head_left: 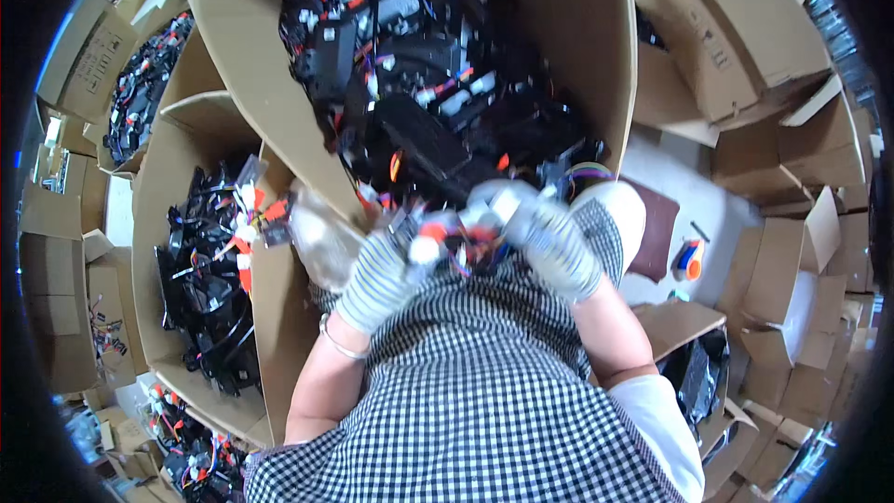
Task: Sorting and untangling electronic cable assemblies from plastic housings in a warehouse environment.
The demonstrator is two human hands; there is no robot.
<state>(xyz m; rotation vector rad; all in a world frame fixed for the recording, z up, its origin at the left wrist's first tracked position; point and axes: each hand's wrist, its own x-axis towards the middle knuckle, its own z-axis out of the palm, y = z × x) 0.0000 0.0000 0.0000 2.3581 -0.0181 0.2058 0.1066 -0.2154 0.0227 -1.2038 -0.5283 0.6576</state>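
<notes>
In front of my lap, both hands are in white gloves with thin grey stripes. My left hand (380, 278) is closed on a bundle of wires and connectors (473, 248) in red, white and black. From the other side my right hand (551, 240) has its fingers curled round the same bundle. Motion smears the fingertips and the bundle, so its exact parts cannot be made out. Just beyond the hands, a big cardboard box (596, 47) holds a heap of black plastic units (419, 135) with coloured wires and connectors.
To the left, another carton (154, 224) contains black wired units (209, 298). A clear plastic bag (321, 237) lies by my left hand. At right, an orange-and-blue roll (689, 263) rests on the floor near a dark red mat (655, 228). Several open cartons (782, 270) stand around.
</notes>
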